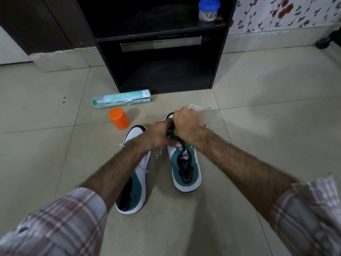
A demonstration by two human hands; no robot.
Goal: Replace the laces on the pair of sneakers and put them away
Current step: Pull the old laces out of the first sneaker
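Both hands work at the forefoot of the right-hand sneaker (185,159), which stands on the floor (258,111) just beside its mate, the left-hand sneaker (134,174), toes pointing toward the dark shelf unit (158,52) at the floor's far edge. The right hand (188,124) is curled into a closed grip over the tongue and eyelet area; a loop of pale lace (198,107) trails out on the floor just beyond it, so it seems to be holding or pulling lace, though the exact pinch is hidden under the knuckles. The left hand (162,134) has its fingers curled in at the same spot, thumb showing against the green upper, apparently steadying the shoe or feeding the lace; what it grips I cannot tell for sure. To do this step well, I would hold the upper firmly with one hand, draw the lace through one eyelet at a time, keep it flat and untwisted, and keep both ends even. The left-hand sneaker shows loose lace along its side. Near the shelf unit's foot lie a pale green tube (121,101) on its side and an orange-capped jar (119,118) upright, contents unseen. On the upper shelf stands a clear jar with a blue lid (209,10) holding something pale and coiled, possibly laces.
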